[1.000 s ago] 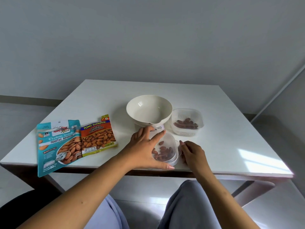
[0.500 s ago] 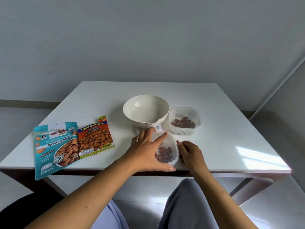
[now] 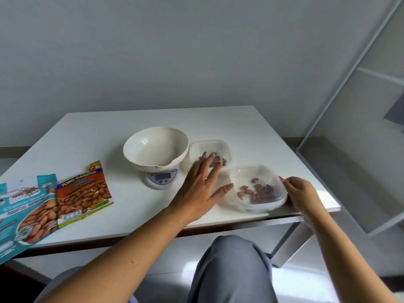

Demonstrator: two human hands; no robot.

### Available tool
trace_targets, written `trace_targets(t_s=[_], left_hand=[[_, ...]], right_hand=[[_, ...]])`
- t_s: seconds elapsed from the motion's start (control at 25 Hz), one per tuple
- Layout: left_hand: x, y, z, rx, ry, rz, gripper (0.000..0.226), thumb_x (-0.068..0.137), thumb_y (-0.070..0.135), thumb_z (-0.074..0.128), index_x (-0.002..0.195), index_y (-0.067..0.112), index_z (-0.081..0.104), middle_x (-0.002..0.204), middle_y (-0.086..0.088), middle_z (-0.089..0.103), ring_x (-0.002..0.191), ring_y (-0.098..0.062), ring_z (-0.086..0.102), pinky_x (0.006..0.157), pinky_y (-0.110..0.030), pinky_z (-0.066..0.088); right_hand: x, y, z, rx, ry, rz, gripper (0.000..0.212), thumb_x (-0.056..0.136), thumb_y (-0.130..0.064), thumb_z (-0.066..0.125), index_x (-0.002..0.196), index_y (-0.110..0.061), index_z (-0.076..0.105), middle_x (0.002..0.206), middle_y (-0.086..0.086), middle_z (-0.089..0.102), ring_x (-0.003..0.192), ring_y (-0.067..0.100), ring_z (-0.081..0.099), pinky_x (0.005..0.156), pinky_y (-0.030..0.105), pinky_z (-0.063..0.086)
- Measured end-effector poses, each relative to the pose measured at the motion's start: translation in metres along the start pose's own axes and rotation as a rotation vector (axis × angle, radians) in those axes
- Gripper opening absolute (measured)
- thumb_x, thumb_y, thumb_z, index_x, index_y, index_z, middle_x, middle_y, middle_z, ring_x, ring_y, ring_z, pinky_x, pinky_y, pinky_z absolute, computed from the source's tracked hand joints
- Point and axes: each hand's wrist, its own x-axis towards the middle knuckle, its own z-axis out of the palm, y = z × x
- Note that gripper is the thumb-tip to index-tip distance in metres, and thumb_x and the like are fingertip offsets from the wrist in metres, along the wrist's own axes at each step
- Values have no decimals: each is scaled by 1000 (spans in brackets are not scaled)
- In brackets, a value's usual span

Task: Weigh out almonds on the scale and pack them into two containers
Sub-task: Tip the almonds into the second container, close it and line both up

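- Almonds (image 3: pixel 256 192) lie in the near container (image 3: pixel 258 189), a clear lidded tub at about four o'clock from the scale (image 3: pixel 161 179), close to the table (image 3: pixel 98 136) front edge; a smaller lot sits in the far container (image 3: pixel 211 153) at three o'clock from the bowl (image 3: pixel 155 147).
- Our left hand (image 3: pixel 200 186) is spread flat, fingers apart, hovering between the two tubs with its thumb tip just beside the near one's left rim; it grips nothing. A careless sweep from here could knock the far container, which the fingertips already overlap in view.
- Our right hand (image 3: pixel 302 193) rests loosely curled against the near tub's right rim at three o'clock. Whether it truly pinches the lid edge we cannot tell.
- Near the table edge as it is, the tub could slide off toward our lap if the right hand pushes at six o'clock.
- If the lid is not seated all round, pressing one side may tip the tub and spill nuts; the clear plastic hides the seal.
- The bowl on the scale looks empty, so the weighing seems done; a bump would not cost us much.
- Both almond packets (image 3: pixel 84 193) lie well apart at nine o'clock, out of harm.
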Motion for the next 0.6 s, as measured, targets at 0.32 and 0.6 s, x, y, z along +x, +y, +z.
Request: trace_targets(t_s=[0.32, 0.6], left_hand=[[26, -7, 28, 139, -6, -88, 94, 76, 72, -14, 154, 21, -3, 163, 0, -9, 151, -22, -8, 118, -45, -8], [30, -9, 34, 162, 30, -92, 91, 80, 72, -11, 154, 20, 4, 164, -3, -1, 151, -26, 1, 119, -49, -2]], right_hand=[[75, -1, -16, 63, 80, 132, 34, 88, -37, 61, 65, -12, 62, 57, 9, 54, 48, 23, 45, 51, 27, 39], [107, -20, -3, 41, 69, 135, 32, 92, -32, 57, 75, -5, 62, 56, 12, 55, 45, 24, 48, 47, 26, 42]])
